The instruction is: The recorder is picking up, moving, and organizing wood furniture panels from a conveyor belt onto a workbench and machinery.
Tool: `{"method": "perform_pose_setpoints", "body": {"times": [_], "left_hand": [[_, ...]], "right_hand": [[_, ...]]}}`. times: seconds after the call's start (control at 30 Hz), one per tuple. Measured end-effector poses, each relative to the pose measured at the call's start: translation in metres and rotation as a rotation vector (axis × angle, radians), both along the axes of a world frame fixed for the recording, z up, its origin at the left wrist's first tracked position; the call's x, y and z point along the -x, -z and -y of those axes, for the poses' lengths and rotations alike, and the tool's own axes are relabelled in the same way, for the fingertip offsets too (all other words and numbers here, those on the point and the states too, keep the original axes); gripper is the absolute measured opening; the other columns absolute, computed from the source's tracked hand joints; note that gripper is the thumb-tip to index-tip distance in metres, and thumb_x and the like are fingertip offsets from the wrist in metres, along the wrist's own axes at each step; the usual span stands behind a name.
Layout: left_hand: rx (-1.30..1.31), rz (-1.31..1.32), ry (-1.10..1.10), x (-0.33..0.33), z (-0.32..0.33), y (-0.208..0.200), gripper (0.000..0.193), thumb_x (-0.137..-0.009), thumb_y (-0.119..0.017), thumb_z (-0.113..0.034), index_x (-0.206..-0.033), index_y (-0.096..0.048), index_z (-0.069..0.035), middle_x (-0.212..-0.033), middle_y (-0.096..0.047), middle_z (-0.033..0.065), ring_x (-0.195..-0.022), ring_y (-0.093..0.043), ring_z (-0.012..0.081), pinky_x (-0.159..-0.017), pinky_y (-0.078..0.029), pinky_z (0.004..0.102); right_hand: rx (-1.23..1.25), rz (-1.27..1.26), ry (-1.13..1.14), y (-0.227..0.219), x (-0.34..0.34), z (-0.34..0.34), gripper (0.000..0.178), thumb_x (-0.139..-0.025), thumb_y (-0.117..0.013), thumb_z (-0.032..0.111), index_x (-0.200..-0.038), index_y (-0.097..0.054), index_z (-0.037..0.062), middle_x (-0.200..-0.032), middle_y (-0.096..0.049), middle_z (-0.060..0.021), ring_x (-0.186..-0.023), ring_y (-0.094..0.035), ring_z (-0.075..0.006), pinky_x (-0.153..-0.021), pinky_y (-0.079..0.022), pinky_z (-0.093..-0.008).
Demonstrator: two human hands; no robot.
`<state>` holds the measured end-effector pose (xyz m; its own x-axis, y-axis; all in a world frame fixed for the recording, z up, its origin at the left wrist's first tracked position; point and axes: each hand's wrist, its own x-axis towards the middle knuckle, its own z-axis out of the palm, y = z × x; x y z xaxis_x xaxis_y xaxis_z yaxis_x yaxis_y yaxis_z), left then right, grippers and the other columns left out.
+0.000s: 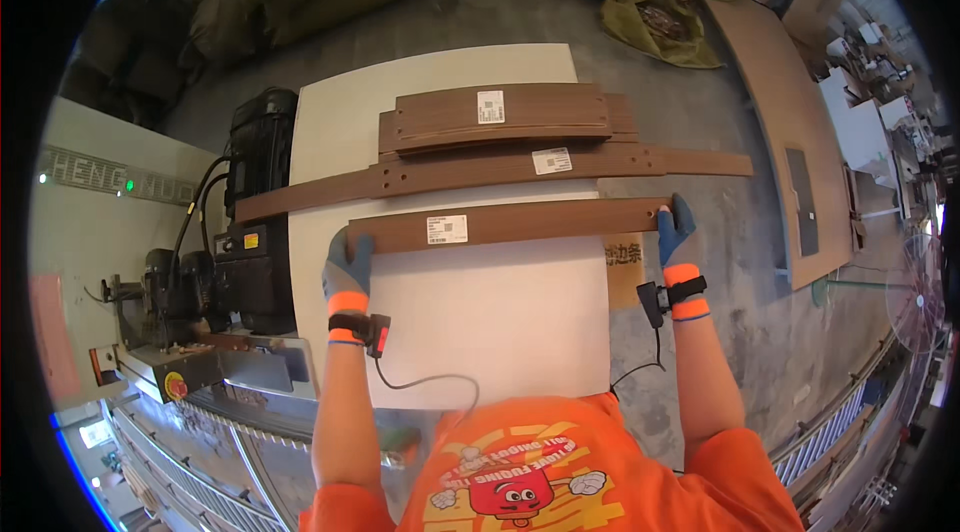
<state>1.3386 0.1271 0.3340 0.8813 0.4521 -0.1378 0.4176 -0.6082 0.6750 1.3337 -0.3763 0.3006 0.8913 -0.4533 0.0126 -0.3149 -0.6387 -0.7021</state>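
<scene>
Orange shirt (540, 452); left gloved hand (347, 267) and right gloved hand (677, 235), each closed on one end of a labelled brown board (545, 222), over a white panel (490, 317), nearer than the stacked boards (440, 127), best kept level by matching grips.

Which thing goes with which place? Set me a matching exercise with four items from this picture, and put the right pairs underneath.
Things:
1. Left hand
2. Right hand
3. Open sack
4. Black machine unit

Places:
A. Beside the left edge of the pale panel
B. At the right end of the held board
C. On the floor at the far side, with brown scraps inside
D. At the left end of the held board

Pairs: 1-D, 2-B, 3-C, 4-A
</scene>
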Motion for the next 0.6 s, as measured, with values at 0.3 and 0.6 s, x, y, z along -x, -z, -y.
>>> {"method": "perform_pose_setpoints", "body": {"times": [0.3,0.6], "left_hand": [[-0.238,-0.12,0.222,-0.006,0.017,-0.029,0.054,-0.083,-0.063,-0.034,-0.125,-0.054,0.0,-0.109,-0.064,0.0221,-0.102,-0.06,0.0371,-0.09,-0.046,0.04],[-0.266,0.042,0.269,-0.072,0.0,-0.035,0.052,-0.088,-0.056,-0.034,-0.129,-0.052,-0.003,-0.12,-0.061,0.0182,-0.111,-0.059,0.0321,-0.094,-0.045,0.037]], "right_hand": [[0.041,0.028,-0.139,0.007,-0.007,0.013,0.05,-0.091,-0.056,0.027,-0.133,-0.045,0.0,-0.122,-0.057,-0.0258,-0.11,-0.057,-0.0369,-0.091,-0.046,-0.0405],[0.057,0.021,-0.226,-0.014,-0.086,0.037,0.043,-0.088,-0.058,0.02,-0.129,-0.051,0.0101,-0.105,-0.064,-0.022,-0.096,-0.063,-0.037,-0.084,-0.049,-0.0403]]}}
